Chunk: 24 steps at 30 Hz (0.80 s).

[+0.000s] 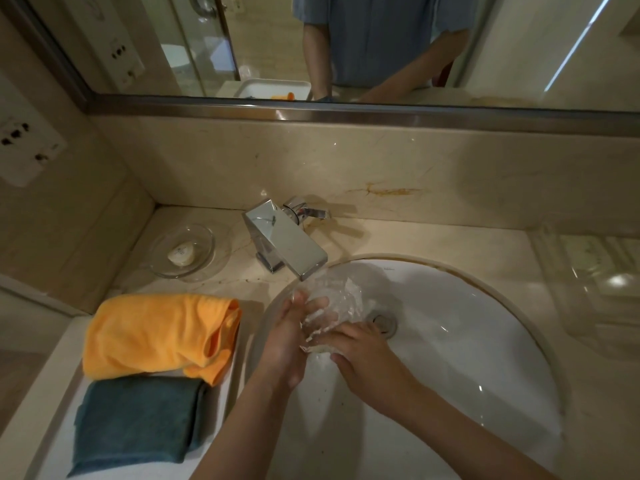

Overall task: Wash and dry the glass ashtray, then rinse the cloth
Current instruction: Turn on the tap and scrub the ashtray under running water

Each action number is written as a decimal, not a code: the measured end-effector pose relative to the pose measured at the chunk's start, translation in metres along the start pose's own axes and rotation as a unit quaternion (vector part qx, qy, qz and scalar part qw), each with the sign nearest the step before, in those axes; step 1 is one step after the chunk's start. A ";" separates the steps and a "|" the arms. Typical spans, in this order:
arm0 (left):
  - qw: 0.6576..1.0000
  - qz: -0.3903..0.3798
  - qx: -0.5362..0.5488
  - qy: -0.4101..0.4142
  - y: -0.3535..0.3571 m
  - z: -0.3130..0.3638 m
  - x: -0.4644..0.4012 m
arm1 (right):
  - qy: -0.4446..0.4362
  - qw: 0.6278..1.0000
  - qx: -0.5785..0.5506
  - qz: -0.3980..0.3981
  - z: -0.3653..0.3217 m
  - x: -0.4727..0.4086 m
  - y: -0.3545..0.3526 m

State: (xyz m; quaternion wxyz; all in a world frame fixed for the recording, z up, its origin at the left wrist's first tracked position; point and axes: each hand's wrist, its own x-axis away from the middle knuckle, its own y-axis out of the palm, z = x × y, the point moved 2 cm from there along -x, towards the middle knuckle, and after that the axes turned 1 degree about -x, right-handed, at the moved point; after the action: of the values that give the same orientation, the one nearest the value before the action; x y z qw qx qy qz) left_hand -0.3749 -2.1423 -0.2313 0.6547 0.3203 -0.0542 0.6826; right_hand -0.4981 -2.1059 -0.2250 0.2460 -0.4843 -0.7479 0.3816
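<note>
The clear glass ashtray [341,304] is tilted under the running water from the chrome faucet [285,242], over the white sink [485,341]. My left hand [289,341] holds its left side, fingers wrapped on the rim. My right hand [360,355] grips its lower edge from the right. Water splashes over the glass and blurs its outline. An orange cloth [156,336] and a dark teal cloth [138,422] lie folded on the counter left of the sink.
A glass soap dish [204,258] with a small soap bar sits at the back left. The sink drain [382,322] is just beyond my right hand. A clear glass tray [588,289] stands on the right counter. A mirror runs along the back wall.
</note>
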 end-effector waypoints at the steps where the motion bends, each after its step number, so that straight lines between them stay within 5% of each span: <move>1: 1.000 -0.001 0.002 0.001 0.000 0.002 0.000 | 0.004 0.999 -0.033 0.015 0.001 -0.001 0.001; 5: 1.000 -0.005 -0.002 0.003 0.000 0.007 -0.001 | 0.084 0.971 -0.134 0.179 0.006 -0.007 -0.006; 7: 1.000 -0.016 -0.010 0.016 0.002 0.009 0.000 | 0.193 0.940 -0.236 0.152 0.010 -0.013 -0.012; 12: 0.996 -0.062 -0.051 0.025 0.009 0.008 0.004 | 0.346 0.649 -0.678 0.003 0.010 -0.029 -0.015; 14: 0.992 -0.054 -0.108 0.039 0.012 0.008 0.006 | 0.349 0.592 -0.727 0.007 0.010 -0.034 -0.013; 19: 0.948 0.023 -0.285 0.138 0.012 0.009 0.004 | 0.359 0.533 -0.765 0.042 0.013 -0.036 0.001; 24: 0.789 0.061 -0.586 0.173 0.011 -0.002 -0.011 | 0.376 0.562 -0.737 0.017 0.011 -0.035 0.000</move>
State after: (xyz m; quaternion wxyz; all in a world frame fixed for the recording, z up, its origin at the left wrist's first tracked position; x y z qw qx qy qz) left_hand -0.3865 -2.1520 -0.2347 0.6724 -0.2518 -0.3491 0.6022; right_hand -0.4911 -2.1416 -0.2316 0.0561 -0.6096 -0.6004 -0.5146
